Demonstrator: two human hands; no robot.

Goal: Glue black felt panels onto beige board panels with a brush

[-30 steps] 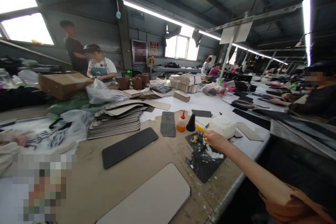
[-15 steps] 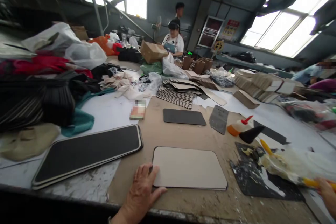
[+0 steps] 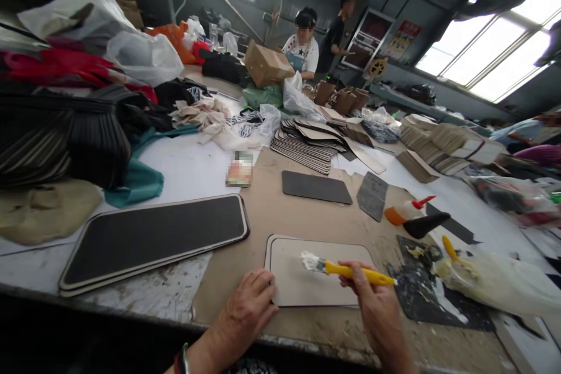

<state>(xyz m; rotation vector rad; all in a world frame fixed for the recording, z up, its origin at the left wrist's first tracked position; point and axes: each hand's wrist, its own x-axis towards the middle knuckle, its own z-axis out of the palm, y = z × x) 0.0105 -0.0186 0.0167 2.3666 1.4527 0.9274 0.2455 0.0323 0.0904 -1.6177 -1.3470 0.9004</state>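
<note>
A beige rounded board [image 3: 302, 274] lies flat near the table's front edge. My left hand [image 3: 248, 310] rests on its near left corner, fingers bent and pressing down. My right hand [image 3: 377, 310] grips a yellow-handled brush [image 3: 350, 270] whose bristles, loaded with white glue, hover over the board's upper middle. A clear bag of white glue [image 3: 499, 283] with a second yellow handle sticking out lies to the right, beside a glue-smeared black mat [image 3: 421, 298].
A long black panel stack [image 3: 153, 242] lies left. Farther back are a black pad [image 3: 316, 187], a grey piece [image 3: 372, 196], an orange squeeze bottle [image 3: 403, 210], a black cone [image 3: 425, 225], stacked boards [image 3: 307, 143] and piled cloth [image 3: 65, 128]. Two people [image 3: 315, 47] stand far behind; others sit at right.
My right hand came in from the right edge with the yellow brush and now holds it over the beige board. My left hand stays on the board's corner. The view tilted slightly.
</note>
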